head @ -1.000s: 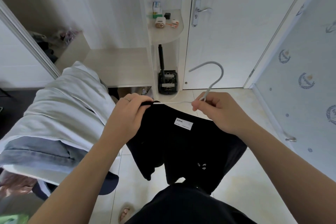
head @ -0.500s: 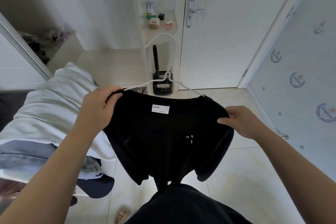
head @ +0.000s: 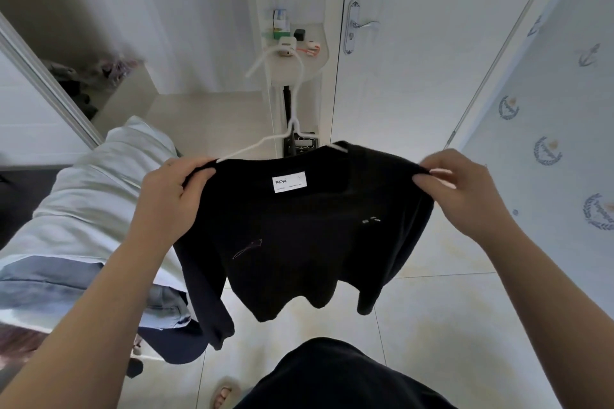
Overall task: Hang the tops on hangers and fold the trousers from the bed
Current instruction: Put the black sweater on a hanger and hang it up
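Item: black long-sleeved cloth top [head: 299,242] on thin white hanger [head: 293,124], held in the air before you, your left hand [head: 166,196] and right hand [head: 465,196] each pinching a shoulder; likely light, limp and apt to slide off, so take it at the shoulders or hanger neck

Beyond the right fingers [head: 445,159] stands a white door [head: 432,43] with a silver handle [head: 360,25]. Farther off, between them and the left fingers [head: 186,164], a rounded shelf [head: 315,66] carries small boxes [head: 280,18]. Anchor-print wallpaper [head: 545,149] lies to the right; floor tiles [head: 432,302] below
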A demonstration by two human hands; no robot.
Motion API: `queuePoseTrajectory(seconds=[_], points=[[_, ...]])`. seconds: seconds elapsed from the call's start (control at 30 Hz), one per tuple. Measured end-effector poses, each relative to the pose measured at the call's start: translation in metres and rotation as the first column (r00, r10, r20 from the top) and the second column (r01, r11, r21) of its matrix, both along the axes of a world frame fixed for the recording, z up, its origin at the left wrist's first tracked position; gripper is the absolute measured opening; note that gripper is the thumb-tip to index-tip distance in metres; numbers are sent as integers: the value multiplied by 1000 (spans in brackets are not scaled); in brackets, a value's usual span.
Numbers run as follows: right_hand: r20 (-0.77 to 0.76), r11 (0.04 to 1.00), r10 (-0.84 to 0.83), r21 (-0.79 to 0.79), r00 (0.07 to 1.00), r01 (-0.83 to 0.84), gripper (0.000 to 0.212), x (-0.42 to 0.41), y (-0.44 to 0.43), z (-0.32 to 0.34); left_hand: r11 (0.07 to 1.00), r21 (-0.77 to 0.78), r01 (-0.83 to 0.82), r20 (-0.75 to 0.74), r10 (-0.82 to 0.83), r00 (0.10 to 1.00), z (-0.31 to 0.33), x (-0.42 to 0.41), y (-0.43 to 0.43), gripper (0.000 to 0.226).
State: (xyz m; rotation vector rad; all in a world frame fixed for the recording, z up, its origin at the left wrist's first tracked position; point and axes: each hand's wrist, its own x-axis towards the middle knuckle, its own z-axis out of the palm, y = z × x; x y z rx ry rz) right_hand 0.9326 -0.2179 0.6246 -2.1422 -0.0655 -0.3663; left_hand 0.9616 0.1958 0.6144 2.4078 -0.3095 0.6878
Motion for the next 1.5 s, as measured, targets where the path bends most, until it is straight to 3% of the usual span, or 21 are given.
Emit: queuePoseTrajectory(seconds=[0.13,0.17,0.27,0.3,0.4,0.5,0.57,0.7,0.8,0.87,0.97,1.1,1.17,1.27,1.5], points=[[-79,982,176,-56,981,-181,43,-3,3,0,989,-143,43,-4,-44,999,5,0,-11,18],[-105,976,181,-104,978,-192,43,-1,6,2,987,-137,78,-8,-80,997,7,0,-15,19],[-97,912,215,-337,972,-236,8,5,18,6,979,-71,189,-19,-191,981,8,1,-29,21],[-65,904,233,-353,970,-241,15,5,21,6,975,-61,213,-14,-215,977,9,2,-31,21],[52,967,200,-173,978,-189,22,1,21,9,973,-58,225,16,-225,974,8,5,-29,24],[111,985,153,-100,982,-142,24,0,14,17,970,-105,217,-47,-223,974,-7,6,-22,36],[82,986,156,-79,984,-149,25,2,9,20,978,-143,152,-54,-161,985,-20,4,-19,43],[4,986,164,-42,986,-164,24,6,4,25,991,-127,-30,103,43,994,-22,2,-19,23],[-68,984,171,-41,983,-174,26,9,-1,30,996,-82,-18,165,31,986,-11,5,-17,20],[-115,978,203,-27,972,-208,27,10,-4,32,989,-146,-27,86,40,996,2,11,-11,22],[-151,964,264,51,953,-259,28,8,0,34,979,-180,-101,-156,73,985,12,32,-4,29],[-128,961,271,99,954,-259,28,16,16,38,958,-287,7,-224,-74,972,16,34,-11,31],[-133,961,269,106,954,-257,29,24,25,43,957,-276,92,-220,-156,963,19,31,-15,20],[-163,955,293,90,942,-282,29,40,39,53,983,-145,113,-134,-132,982,22,42,-9,24],[-265,921,378,10,887,-390,28,85,49,78,982,-180,51,3,-51,999,48,109,23,17]])
